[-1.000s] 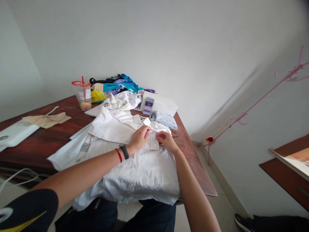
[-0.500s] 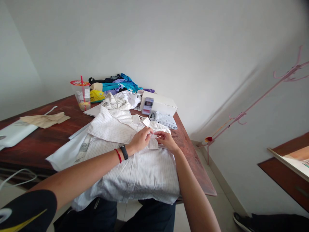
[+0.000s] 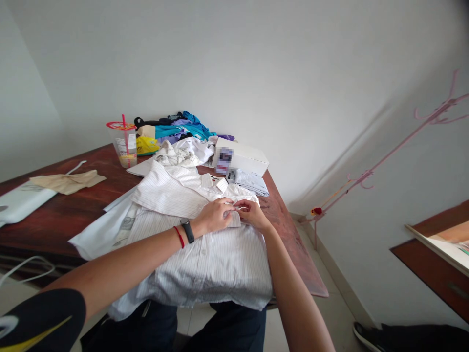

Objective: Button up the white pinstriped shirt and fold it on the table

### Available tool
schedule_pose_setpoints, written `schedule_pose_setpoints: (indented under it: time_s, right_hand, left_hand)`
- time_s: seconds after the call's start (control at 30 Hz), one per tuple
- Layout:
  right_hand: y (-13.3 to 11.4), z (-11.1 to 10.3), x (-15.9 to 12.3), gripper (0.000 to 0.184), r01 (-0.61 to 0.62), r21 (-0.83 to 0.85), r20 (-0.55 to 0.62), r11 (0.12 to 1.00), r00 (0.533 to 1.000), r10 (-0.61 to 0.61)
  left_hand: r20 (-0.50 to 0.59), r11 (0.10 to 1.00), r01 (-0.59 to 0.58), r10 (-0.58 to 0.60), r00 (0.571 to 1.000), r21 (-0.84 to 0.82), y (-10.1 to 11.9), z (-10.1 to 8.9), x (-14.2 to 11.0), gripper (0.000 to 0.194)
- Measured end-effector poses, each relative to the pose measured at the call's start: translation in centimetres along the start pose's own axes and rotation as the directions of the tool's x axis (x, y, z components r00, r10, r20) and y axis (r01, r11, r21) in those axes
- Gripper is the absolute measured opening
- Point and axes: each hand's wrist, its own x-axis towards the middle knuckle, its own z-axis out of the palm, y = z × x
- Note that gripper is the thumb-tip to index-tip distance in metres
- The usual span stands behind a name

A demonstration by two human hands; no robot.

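A striped shirt (image 3: pixel 205 254) lies spread over the near edge of the worktop (image 3: pixel 66 215), its hem hanging off toward the person. On its chest the left hand (image 3: pixel 214 216) and the right hand (image 3: pixel 252 214) meet, fingertips touching, both pinched narrow on the cloth at the shirt's placket. The left wrist wears a red band (image 3: pixel 180 236) and a black band (image 3: pixel 188 231). Beyond the shirt sit a folded grey cloth (image 3: pixel 251 182), a white box (image 3: pixel 240 157) and crumpled white clothes (image 3: pixel 181 152). Farther left stands a cup (image 3: pixel 123 143) with a red straw; behind it lies a pile of coloured clothes (image 3: pixel 176 128).
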Motion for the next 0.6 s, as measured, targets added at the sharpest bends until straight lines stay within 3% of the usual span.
schedule_pose_setpoints:
  time_s: [0.6]
  right_hand:
    - [0.23,-0.26,0.12,0.035,0.04,-0.008,-0.001,0.999,0.999,-0.04]
  left_hand:
    - [0.033,1.0,-0.025,0.025,0.999,0.005,-0.59,0.06,0.08,0.015]
